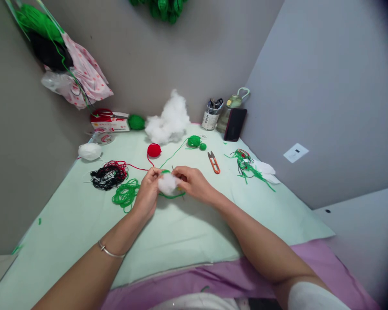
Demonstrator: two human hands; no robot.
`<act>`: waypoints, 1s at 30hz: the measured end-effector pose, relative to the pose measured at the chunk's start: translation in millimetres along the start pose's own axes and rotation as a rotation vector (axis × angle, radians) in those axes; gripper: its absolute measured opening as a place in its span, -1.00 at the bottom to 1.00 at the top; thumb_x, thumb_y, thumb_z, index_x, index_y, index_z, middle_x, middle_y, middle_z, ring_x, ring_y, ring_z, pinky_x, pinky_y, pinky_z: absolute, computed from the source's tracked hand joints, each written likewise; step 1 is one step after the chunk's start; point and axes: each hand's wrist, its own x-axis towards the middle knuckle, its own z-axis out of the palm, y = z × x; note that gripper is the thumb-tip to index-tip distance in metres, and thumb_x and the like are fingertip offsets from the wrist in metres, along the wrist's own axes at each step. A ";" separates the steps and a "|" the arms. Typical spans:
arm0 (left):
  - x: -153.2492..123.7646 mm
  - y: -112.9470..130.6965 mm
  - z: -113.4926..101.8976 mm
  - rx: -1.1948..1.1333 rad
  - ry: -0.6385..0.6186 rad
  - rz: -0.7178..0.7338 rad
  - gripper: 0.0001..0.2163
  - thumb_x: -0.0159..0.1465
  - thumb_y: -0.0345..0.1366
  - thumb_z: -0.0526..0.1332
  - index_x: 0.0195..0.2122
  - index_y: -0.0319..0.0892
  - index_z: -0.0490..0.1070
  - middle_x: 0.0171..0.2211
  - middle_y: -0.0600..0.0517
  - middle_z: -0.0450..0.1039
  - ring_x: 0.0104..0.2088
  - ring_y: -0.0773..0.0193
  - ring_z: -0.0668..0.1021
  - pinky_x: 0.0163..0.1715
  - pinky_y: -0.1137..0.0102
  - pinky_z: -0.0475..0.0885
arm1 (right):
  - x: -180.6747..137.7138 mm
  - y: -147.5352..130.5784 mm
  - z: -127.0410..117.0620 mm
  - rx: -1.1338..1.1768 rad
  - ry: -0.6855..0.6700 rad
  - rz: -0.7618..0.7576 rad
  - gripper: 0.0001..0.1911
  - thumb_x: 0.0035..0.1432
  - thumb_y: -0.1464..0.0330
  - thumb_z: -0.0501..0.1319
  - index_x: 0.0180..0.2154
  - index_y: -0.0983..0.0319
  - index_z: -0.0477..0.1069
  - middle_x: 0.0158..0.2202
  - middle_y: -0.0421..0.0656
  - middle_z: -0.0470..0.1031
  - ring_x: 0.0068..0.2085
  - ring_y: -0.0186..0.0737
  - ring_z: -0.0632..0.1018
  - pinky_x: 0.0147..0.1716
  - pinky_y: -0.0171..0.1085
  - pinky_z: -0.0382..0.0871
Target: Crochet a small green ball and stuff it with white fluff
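In front of me, over the table's middle, a small tuft of white stuffing sits between my two hands. My left hand is closed on its left side. My right hand pinches it from the right with bent fingers. Behind the tuft peeks a bit of green yarn work, mostly hidden. A green strand hangs below the tuft. Thin pointed tips show near my right fingers, too small to name. Beyond my hands lie a red yarn ball and a large heap of white stuffing.
Orange thread snips lie right of my hands. Tangled black yarn and loose green yarn lie left. At the back stand a pen cup, a bottle and a phone. Yarn scraps lie far right.
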 end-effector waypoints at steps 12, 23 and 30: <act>1.5 5.2 -4.8 0.074 -0.178 0.000 -0.64 -0.09 -0.33 0.53 -0.35 -0.15 0.39 -0.49 0.19 0.37 -0.56 0.43 0.30 -0.57 0.53 0.20 | -1.3 7.7 -5.2 -0.020 0.083 0.088 -0.94 0.03 0.42 0.14 -0.41 0.21 0.39 -0.56 -0.34 0.24 -0.50 -0.35 0.24 -0.46 -0.31 0.05; 8.3 -7.9 -7.9 0.084 -0.073 0.045 -0.75 0.04 -0.39 0.39 -0.43 -0.09 0.28 -0.62 0.26 0.27 -0.62 0.42 0.30 -0.63 0.54 0.17 | -5.8 -5.9 8.1 0.076 -0.025 0.060 -0.93 0.02 0.38 0.19 -0.45 0.18 0.29 -0.55 -0.37 0.12 -0.47 -0.37 0.15 -0.47 -0.33 0.00; -2.3 7.0 1.8 -0.007 -0.191 -0.035 -0.81 0.10 -0.29 0.39 -0.29 -0.14 0.45 -0.34 0.05 0.59 -0.31 0.20 0.64 -0.29 0.35 0.57 | 6.2 6.7 1.8 0.152 0.170 0.143 -0.77 0.08 0.21 0.20 -0.52 0.18 0.30 -0.61 -0.35 0.15 -0.52 -0.38 0.16 -0.49 -0.31 -0.01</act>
